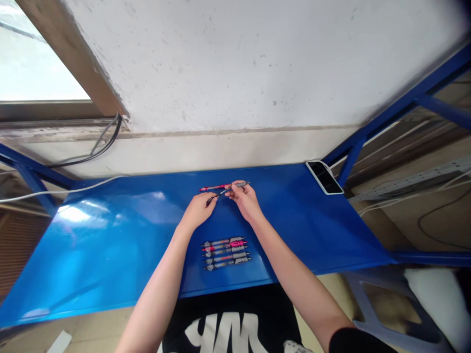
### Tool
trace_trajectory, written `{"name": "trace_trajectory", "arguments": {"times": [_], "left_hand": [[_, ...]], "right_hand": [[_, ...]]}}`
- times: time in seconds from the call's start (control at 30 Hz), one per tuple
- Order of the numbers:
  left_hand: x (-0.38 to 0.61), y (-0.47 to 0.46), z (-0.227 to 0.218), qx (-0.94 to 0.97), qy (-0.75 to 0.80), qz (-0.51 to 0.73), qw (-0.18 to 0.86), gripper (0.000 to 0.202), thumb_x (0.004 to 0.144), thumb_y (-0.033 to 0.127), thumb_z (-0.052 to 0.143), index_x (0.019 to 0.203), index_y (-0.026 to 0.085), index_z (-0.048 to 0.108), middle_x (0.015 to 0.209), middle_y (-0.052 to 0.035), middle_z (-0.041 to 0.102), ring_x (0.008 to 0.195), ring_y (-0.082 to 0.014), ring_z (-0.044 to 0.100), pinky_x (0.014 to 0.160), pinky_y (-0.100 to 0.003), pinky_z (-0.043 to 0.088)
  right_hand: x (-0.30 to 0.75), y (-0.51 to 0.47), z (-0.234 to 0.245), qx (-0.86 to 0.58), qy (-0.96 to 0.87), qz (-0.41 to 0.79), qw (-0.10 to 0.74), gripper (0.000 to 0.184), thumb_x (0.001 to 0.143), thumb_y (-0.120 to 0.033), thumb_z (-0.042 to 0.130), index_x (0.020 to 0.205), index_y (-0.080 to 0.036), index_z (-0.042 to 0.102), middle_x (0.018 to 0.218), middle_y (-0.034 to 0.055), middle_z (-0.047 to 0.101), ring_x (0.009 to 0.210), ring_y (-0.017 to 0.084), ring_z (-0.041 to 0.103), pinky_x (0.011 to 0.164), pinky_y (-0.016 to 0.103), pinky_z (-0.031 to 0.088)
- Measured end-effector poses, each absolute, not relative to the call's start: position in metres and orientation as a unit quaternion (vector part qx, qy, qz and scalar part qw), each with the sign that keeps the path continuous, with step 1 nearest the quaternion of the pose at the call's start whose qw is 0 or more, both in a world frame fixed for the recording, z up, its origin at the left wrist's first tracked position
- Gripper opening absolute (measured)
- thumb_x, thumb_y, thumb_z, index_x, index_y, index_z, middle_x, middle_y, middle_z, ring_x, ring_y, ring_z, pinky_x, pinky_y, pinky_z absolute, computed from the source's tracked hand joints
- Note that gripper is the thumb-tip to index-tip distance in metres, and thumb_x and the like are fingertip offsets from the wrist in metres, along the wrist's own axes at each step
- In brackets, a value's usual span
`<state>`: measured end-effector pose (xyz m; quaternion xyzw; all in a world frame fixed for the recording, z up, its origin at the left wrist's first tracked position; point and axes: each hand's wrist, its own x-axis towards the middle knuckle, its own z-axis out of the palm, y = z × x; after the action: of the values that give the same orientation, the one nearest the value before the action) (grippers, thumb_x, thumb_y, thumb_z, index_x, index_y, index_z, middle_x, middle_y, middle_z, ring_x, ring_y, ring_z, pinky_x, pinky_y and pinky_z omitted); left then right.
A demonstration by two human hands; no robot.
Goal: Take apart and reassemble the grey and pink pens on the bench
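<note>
Left hand (pixel 198 211) fingers (pixel 210 202) gripping thin black pen part (pixel 217 196), right hand (pixel 246 202) fingers (pixel 232 192) pinching grey pen (pixel 241 185). Red pen (pixel 211 188) just beside grey pen, row of pens (pixel 226 253) below it on blue desk (pixel 301 230).

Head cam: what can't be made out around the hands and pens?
All in the head view:
- Thin dark piece in the left hand: too small to identify; fingers hide one end.
- Grey pen in the right hand: fingers hide part of the barrel.
- Row of pens: any markings too small to read.
- Shirt lettering: cut off by the bottom edge.
</note>
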<state>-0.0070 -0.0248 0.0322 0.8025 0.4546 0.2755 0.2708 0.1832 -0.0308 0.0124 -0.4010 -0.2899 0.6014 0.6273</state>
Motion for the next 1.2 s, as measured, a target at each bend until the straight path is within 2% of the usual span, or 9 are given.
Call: {"name": "trace_trajectory", "arguments": {"times": [0.37,0.7,0.83,0.97,1.2], "left_hand": [[-0.0080,-0.0242,0.0305,0.803,0.451,0.278,0.275,0.022,0.100,0.024,0.054,0.103,0.020,0.076,0.099,-0.0054,0.079,0.088,-0.0215,0.073,0.081,-0.031,0.052],[-0.0075,-0.0245,0.0305,0.803,0.447,0.284,0.275,0.021,0.100,0.024,0.054,0.101,0.019,0.075,0.100,-0.0064,0.079,0.089,-0.0220,0.072,0.082,-0.032,0.051],[-0.0071,-0.0250,0.0320,0.797,0.449,0.286,0.285,0.020,0.099,0.023,0.055,0.105,0.019,0.074,0.096,-0.0056,0.078,0.079,-0.0193,0.069,0.076,-0.030,0.049],[-0.0071,-0.0256,0.0334,0.784,0.466,0.279,0.300,0.014,0.097,0.023,0.057,0.098,0.019,0.071,0.081,-0.0019,0.072,0.067,-0.0159,0.062,0.066,-0.027,0.043],[-0.0076,-0.0260,0.0327,0.781,0.465,0.281,0.307,0.014,0.097,0.025,0.057,0.091,0.019,0.069,0.074,-0.0001,0.067,0.064,-0.0143,0.057,0.064,-0.026,0.040]], "right_hand": [[0.1837,-0.0294,0.0089,-0.403,-0.291,0.593,0.634,0.039,0.070,-0.045,0.091,0.092,-0.024,0.065,0.090,0.0010,0.080,0.069,0.014,0.074,0.063,0.024,0.057],[0.1819,-0.0333,0.0147,-0.396,-0.323,0.625,0.590,0.037,0.073,-0.043,0.089,0.092,-0.024,0.066,0.094,0.0026,0.081,0.075,0.016,0.077,0.067,0.024,0.057],[0.1821,-0.0334,0.0141,-0.399,-0.331,0.627,0.581,0.036,0.073,-0.044,0.089,0.093,-0.023,0.066,0.095,0.0033,0.081,0.076,0.016,0.077,0.066,0.025,0.056],[0.1821,-0.0338,0.0134,-0.404,-0.338,0.632,0.569,0.035,0.074,-0.044,0.088,0.092,-0.022,0.066,0.095,0.0043,0.081,0.077,0.016,0.077,0.065,0.024,0.055],[0.1818,-0.0340,0.0129,-0.407,-0.334,0.634,0.567,0.037,0.076,-0.050,0.086,0.089,-0.022,0.066,0.095,0.0050,0.081,0.078,0.017,0.078,0.065,0.024,0.054]]}}
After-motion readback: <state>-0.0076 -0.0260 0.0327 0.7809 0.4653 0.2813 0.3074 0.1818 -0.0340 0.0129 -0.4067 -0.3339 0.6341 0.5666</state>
